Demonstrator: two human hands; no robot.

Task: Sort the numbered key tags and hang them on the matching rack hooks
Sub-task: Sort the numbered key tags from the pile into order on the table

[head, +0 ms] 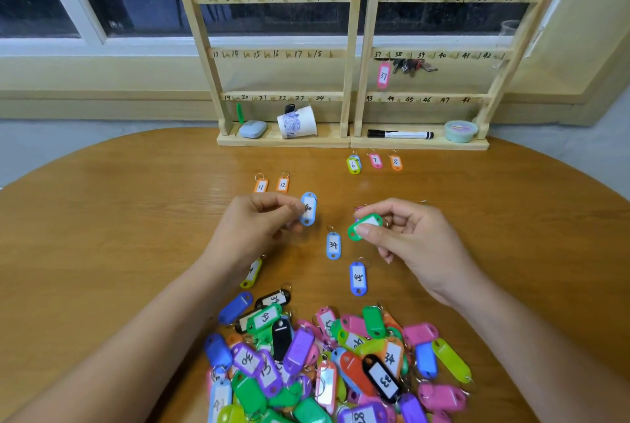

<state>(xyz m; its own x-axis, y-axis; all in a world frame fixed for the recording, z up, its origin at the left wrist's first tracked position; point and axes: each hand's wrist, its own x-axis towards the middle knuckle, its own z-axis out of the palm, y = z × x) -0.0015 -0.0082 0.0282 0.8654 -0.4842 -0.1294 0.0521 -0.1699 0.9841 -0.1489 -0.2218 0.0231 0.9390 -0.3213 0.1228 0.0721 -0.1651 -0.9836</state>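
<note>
Tag pile (334, 364) nearest — left hand (262, 221) pinches blue tag (309, 209), right hand (405, 235) pinches green tag (364, 226).

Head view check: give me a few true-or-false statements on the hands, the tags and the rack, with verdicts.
1. The left hand pinches a blue tag. True.
2. The right hand holds a pink tag. False: it holds a green tag.
3. A pink tag marked 37 hangs on the rack. True.
4. The orange tag 11 and the orange tag 12 hang on the rack. False: both lie on the table.
</note>
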